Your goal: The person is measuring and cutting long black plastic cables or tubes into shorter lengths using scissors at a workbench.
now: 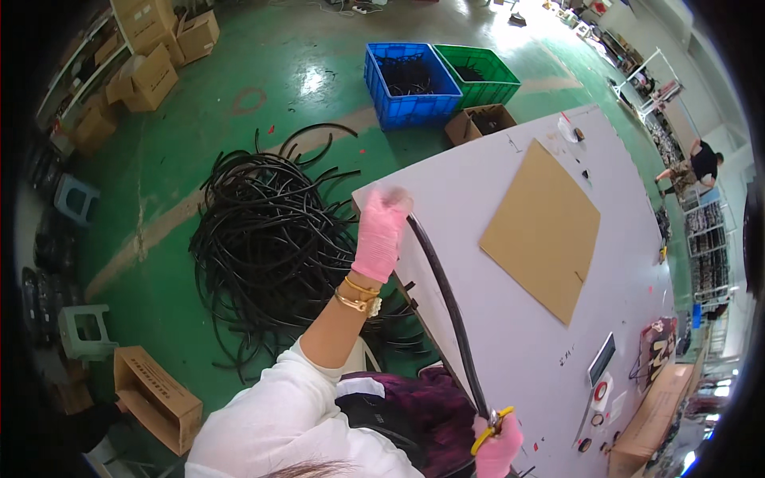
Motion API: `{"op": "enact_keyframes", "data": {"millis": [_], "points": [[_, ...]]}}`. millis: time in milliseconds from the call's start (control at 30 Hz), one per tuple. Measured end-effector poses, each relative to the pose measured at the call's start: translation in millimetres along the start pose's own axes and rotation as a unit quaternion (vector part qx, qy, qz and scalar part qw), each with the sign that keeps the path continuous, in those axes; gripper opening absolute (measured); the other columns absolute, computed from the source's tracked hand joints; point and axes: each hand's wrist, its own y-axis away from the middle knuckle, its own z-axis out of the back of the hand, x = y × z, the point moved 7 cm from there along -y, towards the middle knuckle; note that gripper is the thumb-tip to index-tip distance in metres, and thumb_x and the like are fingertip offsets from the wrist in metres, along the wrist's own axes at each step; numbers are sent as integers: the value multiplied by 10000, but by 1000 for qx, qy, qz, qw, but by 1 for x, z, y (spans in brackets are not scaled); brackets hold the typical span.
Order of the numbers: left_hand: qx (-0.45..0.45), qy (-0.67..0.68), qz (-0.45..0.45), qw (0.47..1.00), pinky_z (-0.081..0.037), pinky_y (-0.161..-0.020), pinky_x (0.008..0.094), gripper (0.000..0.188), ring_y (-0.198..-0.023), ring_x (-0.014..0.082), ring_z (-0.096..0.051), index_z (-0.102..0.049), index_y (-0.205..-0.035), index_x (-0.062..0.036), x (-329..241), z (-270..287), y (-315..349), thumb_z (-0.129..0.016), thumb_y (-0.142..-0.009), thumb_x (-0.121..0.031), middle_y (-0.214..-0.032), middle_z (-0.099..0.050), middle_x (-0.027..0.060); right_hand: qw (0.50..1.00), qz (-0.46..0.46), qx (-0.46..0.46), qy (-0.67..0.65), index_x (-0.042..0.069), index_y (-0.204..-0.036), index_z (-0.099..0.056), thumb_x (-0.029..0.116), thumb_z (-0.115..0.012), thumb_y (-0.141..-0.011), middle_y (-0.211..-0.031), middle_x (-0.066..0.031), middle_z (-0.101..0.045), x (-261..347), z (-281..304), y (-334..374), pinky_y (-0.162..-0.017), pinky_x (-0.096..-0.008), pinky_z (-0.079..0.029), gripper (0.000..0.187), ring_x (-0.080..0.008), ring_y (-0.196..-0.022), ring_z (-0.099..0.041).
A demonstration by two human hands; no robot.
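Observation:
My left hand [381, 235], in a pink glove with bracelets at the wrist, is raised over the table's left corner. Its fingers are closed round the upper end of a black rubber tube [448, 299]; the fingertips are a little blurred. The tube bends down across the table's left side towards my right hand [500, 450], also in a pink glove. That hand grips yellow-handled cutters [492, 429], whose metal head is at the tube's lower end. Whether the jaws are closed on the tube is too small to tell.
Left of the pale table [430, 183], a big heap of black tubes [263, 239] lies on the green floor. A cardboard sheet [546, 231] rests on the table. Beyond stand a blue crate [414, 107], a green crate [498, 89] and a small carton [462, 129]. A person [701, 163] bends at far right.

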Motion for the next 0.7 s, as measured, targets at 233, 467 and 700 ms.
{"op": "enact_keyframes", "data": {"millis": [233,467,700], "points": [[284,-549,-391,681,-419,-925,397,190,-863,216,-580,-619,-841,-106,-12,-60,36,-652,-843,-293,-878,-605,64,992,129,-8,-8,6,-789,-548,-5,-712,-706,-646,-99,-534,11,-11,-67,-530,-296,-433,184,-143,-566,-530],[334,-642,-339,602,-430,-774,371,387,-771,218,-568,-598,-636,-123,7,-54,20,-581,-852,-443,-691,-577,32,992,102,-73,10,13,-794,-541,-1,-726,-726,-690,-41,-467,0,-4,-95,-596,-256,-401,197,-128,-628,-436],[271,-654,-293,643,-426,-766,372,383,-777,227,-565,-617,-649,-112,3,-50,4,-616,-809,-460,-692,-573,40,969,115,-220,-10,6,-857,-548,18,-732,-716,-805,-78,-523,-14,-19,-98,-626,-290,-437,232,-170,-691,-499]]}}
